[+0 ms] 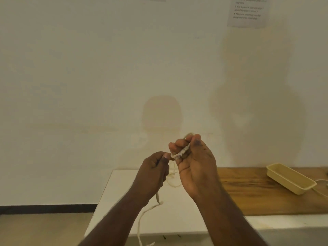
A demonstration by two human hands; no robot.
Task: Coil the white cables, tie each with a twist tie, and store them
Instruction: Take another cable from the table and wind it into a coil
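While both hands were raised before the wall, left hand (pixel 156 167) pinched the cable (pixel 142 221), right hand (pixel 193 160) gripped its plug end (pixel 182 151), wall notice (pixel 247 11) too blurred to read.

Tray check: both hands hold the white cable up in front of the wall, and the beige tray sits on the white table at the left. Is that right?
Not quite. The head view shows the tray on the wooden board at the right, not on the white table at the left. The rest holds: the left hand and right hand hold the white cable up in front of the wall.
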